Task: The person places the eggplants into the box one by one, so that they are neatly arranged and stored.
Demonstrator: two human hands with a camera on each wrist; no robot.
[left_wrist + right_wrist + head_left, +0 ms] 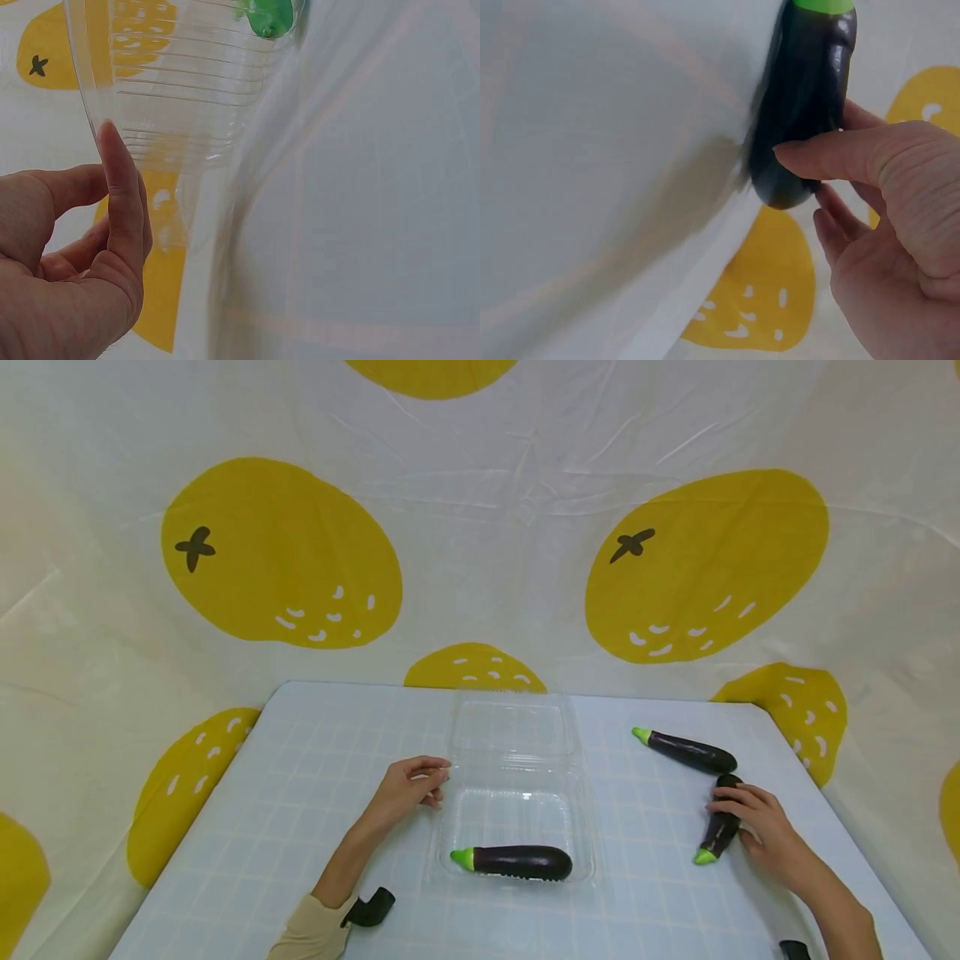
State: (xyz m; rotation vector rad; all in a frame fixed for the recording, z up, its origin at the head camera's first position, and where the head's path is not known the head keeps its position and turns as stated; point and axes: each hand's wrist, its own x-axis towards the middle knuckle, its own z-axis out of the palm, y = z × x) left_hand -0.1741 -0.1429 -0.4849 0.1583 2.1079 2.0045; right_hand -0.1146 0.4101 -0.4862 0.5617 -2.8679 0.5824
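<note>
A clear plastic clamshell container [588, 827] lies with its lid [517, 727] folded back on the table. Inside its tray is a dark eggplant [522, 862] with a green stem end. My left hand [408, 789] is at the container's left edge near the hinge, a fingertip right at the rim in the left wrist view. Toward the right, my right hand [761, 827] holds a second eggplant [802, 90] near its rounded end, thumb on one side and fingers on the other. Beyond that hand lies a third eggplant [690, 752], its green end pointing left.
A pale checked cloth covers the table [300, 760]. Behind it hangs a white curtain with large yellow fruit prints [281, 556]. A black device [371, 907] shows at the left wrist, and another black piece [793, 950] by the right forearm.
</note>
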